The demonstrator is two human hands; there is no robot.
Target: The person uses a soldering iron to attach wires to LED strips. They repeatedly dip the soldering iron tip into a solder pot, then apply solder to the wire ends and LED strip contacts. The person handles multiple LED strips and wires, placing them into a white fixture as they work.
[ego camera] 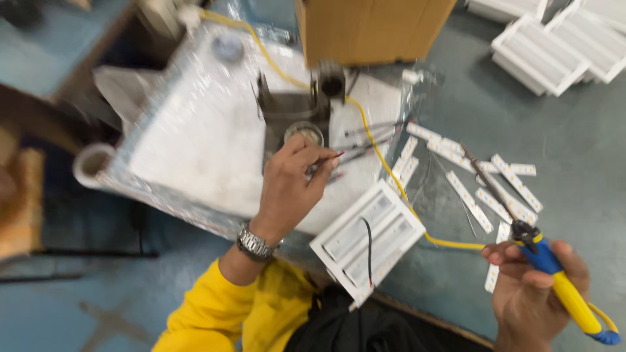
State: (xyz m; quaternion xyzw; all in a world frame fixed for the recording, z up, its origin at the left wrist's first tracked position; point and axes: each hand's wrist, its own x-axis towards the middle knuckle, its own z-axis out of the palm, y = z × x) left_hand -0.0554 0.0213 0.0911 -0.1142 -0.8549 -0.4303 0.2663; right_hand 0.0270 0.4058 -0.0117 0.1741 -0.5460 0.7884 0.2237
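Head view: the left hand [290,186] pinches a thin wire [329,158] over the white board [195,143]. The right hand [535,293] grips a soldering iron [521,228]. One fixture [368,238] lies near; I judge many LED strips [469,202] remain unsoldered.

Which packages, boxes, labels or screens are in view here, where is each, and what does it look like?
Cardboard box: top centre, behind the white work board; plain brown, upright.
Clear plastic wrap: at the board's right edge; crinkled, transparent.
No screens or signs visible; any labels are too blurred to tell.
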